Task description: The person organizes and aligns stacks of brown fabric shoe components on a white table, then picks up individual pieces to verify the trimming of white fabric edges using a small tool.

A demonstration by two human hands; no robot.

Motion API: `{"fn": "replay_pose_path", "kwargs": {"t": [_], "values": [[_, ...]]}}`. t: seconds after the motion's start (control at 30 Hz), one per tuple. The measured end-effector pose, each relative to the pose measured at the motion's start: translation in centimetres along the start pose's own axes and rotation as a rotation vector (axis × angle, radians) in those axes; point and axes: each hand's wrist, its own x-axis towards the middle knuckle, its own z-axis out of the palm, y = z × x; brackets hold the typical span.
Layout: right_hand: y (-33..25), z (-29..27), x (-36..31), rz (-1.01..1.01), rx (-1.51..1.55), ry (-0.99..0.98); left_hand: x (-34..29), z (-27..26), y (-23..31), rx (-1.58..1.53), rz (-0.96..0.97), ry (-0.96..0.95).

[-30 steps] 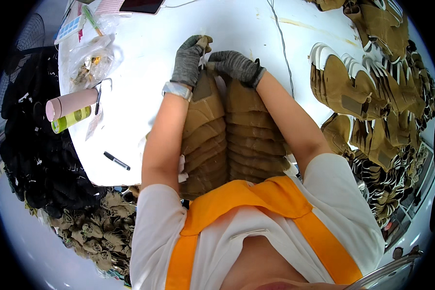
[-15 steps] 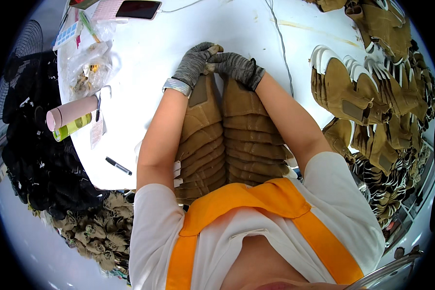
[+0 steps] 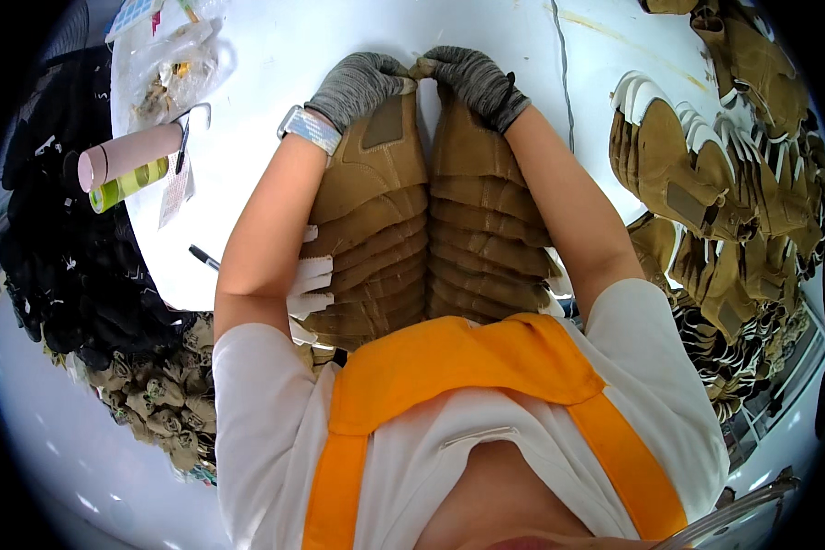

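Two overlapping rows of brown suede boot uppers lie side by side in front of my chest, the left row (image 3: 362, 220) and the right row (image 3: 481, 225). My left hand (image 3: 362, 89), in a grey knit glove with bare fingertips, is closed on the far end of the left row's top upper (image 3: 385, 137), which has a dark rectangular panel. Beside it, my similarly gloved right hand (image 3: 472, 84) pinches the far end of the right row's top upper (image 3: 463, 147). The fingertips nearly meet over the narrow gap between the rows. White tabs (image 3: 312, 275) stick out at the left row's side.
More brown uppers with white edges (image 3: 674, 156) are piled on the right. On the white table's (image 3: 247, 119) left side are a pink bottle (image 3: 133, 154), a green bottle (image 3: 130, 186), a plastic bag (image 3: 170, 78) and pens. Dark material (image 3: 82, 247) heaps beyond the left edge.
My fingertips, earlier together on the left side of the gap, have parted slightly, the right hand shifting over its own row. The view has shifted; the phone is out of the picture.
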Motion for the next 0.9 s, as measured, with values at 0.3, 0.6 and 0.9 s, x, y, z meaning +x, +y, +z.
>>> {"fn": "replay_pose_path", "kwargs": {"t": [0.3, 0.6, 0.9], "values": [[-0.5, 0.0, 0.1, 0.054, 0.183, -0.062, -1.1, 1.0, 1.3, -0.005, 0.000, 0.035], [-0.6, -0.6, 0.1, 0.143, 0.272, -0.020, -1.1, 3.3, 0.0, -0.176, 0.099, 0.270], [-2.0, 0.6, 0.7, 0.043, 0.294, -0.236, 1.7, 3.8, -2.3, -0.469, 0.017, 0.082]]}}
